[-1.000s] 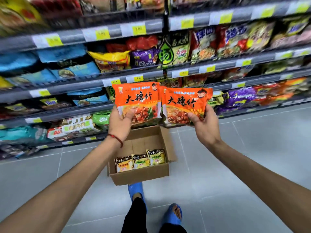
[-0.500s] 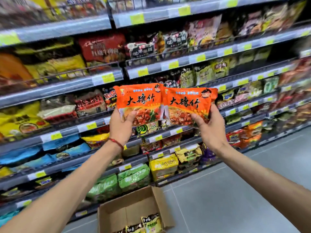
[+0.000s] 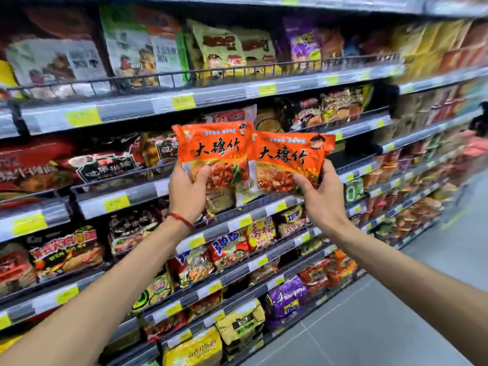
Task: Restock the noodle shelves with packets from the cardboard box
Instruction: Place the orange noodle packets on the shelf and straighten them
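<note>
head view has your left hand (image 3: 187, 192) gripping one orange packet (image 3: 214, 150) and your right hand (image 3: 321, 206) gripping a second packet (image 3: 289, 158) by the lower edge, raised before the shelves (image 3: 132, 192); judge them light, crinkly, slippery, brittle inside, so pinch gently.

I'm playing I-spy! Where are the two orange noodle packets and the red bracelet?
Left orange packet (image 3: 214, 150), head view, on its black writing.
Right orange packet (image 3: 284, 157), head view, on its black writing.
Red bracelet (image 3: 182, 220), head view, on the string across the left wrist.
</note>
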Action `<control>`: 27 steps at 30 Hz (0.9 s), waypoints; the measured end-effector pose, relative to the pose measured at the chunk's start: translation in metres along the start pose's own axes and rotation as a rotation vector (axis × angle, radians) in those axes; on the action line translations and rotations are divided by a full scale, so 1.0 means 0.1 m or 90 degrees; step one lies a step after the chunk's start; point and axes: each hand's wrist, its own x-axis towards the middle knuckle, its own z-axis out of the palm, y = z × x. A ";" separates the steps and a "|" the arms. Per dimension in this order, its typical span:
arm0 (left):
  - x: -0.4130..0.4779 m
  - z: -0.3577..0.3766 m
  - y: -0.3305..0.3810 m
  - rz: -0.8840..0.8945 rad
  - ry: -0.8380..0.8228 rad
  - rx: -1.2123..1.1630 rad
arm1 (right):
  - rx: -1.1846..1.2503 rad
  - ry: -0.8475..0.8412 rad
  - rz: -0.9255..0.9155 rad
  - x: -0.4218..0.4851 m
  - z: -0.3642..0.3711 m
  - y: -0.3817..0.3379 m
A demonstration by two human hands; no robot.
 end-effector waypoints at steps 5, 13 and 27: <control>0.61 0.77 0.29 0.038 0.014 0.000 | 0.013 0.038 -0.012 0.91 -0.37 0.23; 1.09 1.83 0.70 0.067 0.051 -0.024 | 0.041 0.045 -0.068 1.99 -0.97 0.67; 1.40 3.38 1.60 0.028 0.222 0.016 | 0.126 -0.096 -0.113 3.84 -2.01 1.35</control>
